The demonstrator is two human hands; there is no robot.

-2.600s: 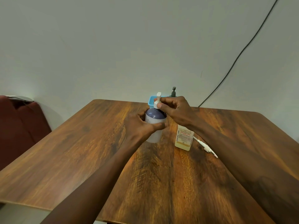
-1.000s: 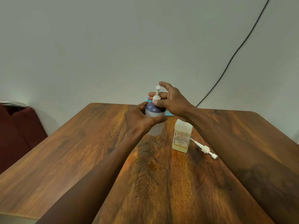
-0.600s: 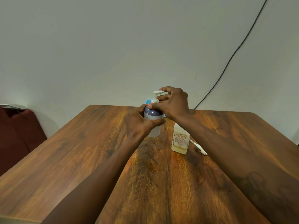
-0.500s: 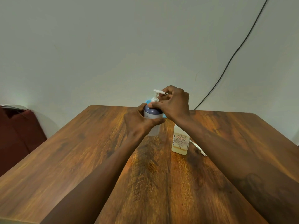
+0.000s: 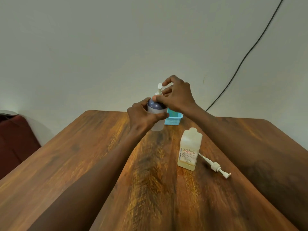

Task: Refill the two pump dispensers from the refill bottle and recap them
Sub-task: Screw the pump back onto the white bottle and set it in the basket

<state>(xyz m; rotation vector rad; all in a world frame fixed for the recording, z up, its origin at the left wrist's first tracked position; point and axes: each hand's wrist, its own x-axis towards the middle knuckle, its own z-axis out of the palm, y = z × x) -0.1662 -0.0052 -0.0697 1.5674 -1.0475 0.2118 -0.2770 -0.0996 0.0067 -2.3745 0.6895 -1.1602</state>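
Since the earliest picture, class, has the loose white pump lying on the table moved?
No. The loose white pump lies as before, to the right of the square bottle, with its tube end by the bottle's base and its head pointing away.

1. Light soft and even, moderately dim; the wall [image 5: 116, 47] reads a flat grey-green.
2. Warm glare runs down the middle of the table [image 5: 150, 172]; its sides fall darker.
3. Soft shadow lies on the table beside the square bottle [image 5: 189, 150].
4. Wide-angle bend: the table edges splay, the cable [image 5: 241, 60] curves.
5. Forearms at the bottom edge are smeared and soft; the bottle label is only partly legible.
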